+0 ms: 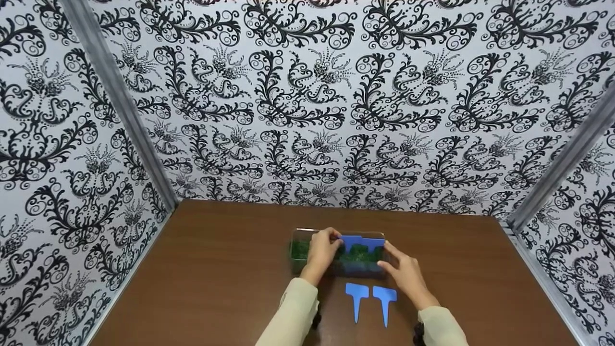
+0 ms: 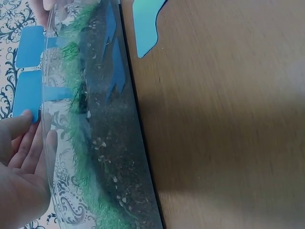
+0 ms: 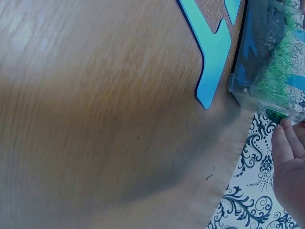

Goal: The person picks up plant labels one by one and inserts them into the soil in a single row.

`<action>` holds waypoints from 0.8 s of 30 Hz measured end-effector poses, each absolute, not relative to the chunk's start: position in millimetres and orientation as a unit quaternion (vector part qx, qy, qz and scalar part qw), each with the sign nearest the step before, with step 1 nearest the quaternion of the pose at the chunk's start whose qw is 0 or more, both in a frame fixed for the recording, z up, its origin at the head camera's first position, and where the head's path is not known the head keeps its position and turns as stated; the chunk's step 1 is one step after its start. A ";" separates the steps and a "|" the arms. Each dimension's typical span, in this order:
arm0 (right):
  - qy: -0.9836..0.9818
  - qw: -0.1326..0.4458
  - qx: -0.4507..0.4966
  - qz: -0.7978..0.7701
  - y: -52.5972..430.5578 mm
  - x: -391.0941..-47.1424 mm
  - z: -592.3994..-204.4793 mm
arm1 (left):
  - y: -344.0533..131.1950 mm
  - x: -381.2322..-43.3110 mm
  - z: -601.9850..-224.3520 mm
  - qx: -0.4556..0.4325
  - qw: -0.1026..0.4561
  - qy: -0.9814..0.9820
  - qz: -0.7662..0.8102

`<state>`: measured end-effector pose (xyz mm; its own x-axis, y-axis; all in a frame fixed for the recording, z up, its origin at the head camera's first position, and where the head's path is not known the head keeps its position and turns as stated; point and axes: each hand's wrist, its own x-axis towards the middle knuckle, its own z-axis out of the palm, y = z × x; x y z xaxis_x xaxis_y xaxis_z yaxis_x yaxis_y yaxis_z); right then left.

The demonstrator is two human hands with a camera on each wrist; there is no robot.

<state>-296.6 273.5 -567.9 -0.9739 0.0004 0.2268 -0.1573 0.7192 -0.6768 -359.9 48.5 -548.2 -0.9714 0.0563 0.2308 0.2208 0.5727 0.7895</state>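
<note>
A clear rectangular planter box (image 1: 358,270) holds dark soil and green grass (image 2: 76,105). Two blue T-shaped plant labels stand in it: the left label (image 1: 350,239) and the right label (image 1: 374,242). My left hand (image 1: 323,252) reaches over the box and pinches the lower corner of the nearer label (image 2: 27,93) between thumb and fingers. At the box's right end, my right hand (image 1: 405,273) touches the wall and rim with thumb and fingers spread and fairly straight. Below soil level, pointed blue stems (image 2: 116,71) show through the wall.
Two more blue plant labels, one at left (image 1: 357,290) and one at right (image 1: 385,294), lie flat in front of the box, stems toward me. The brown table (image 1: 216,269) is bounded by patterned walls (image 1: 307,96) at the back and both sides.
</note>
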 end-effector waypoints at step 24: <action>-0.916 0.123 0.049 0.378 272.3 -296.6 -569.5 | 41.6 -354.7 -551.3 -0.086 0.110 -0.879 -0.456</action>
<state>-296.6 272.3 -569.5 -0.9650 0.0042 0.2623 -0.1822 0.7088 -0.6815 -354.7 41.6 -551.3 -0.9609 0.0507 0.2721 0.2517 0.5686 0.7832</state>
